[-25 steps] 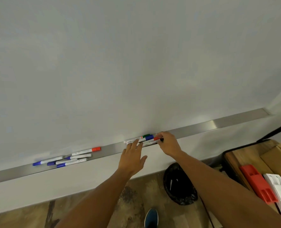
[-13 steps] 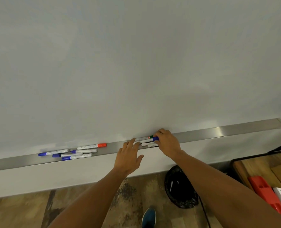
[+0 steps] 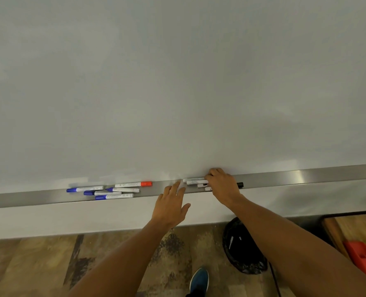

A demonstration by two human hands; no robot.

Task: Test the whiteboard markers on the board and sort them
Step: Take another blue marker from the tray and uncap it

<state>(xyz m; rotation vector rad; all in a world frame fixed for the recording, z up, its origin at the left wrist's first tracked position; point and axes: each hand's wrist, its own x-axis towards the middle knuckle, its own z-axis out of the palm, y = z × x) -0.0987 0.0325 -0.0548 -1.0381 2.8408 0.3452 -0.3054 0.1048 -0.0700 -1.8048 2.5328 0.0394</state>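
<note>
Head view. The whiteboard (image 3: 177, 82) fills the upper frame; its surface shows no visible marks. A metal tray (image 3: 306, 175) runs along its lower edge.

Left group on the tray: four blue-capped markers (image 3: 84, 189) and one red-capped marker (image 3: 133, 184), lying roughly parallel to the tray, close together, some touching.

Right group on the tray: several white-barrelled markers (image 3: 194, 180) lie stacked side by side. The right hand (image 3: 222, 186) covers their right ends, fingers curled down over the bundle and gripping it. A black cap end (image 3: 240, 185) protrudes past the right side of this hand.

The left hand (image 3: 170, 207) is positioned just left of the right group, fingers extended and spread, holding nothing; the fingertips reach the front edge of the tray. Contact with the markers cannot be confirmed.

Surroundings: below the tray is a white wall band, then a wood-pattern floor (image 3: 38, 264). A black bin (image 3: 242, 247) stands on the floor under the right forearm. A blue shoe (image 3: 199, 281) is visible at the bottom edge. At far right, a wooden surface (image 3: 357, 228) carries a red plastic item (image 3: 362, 258).
</note>
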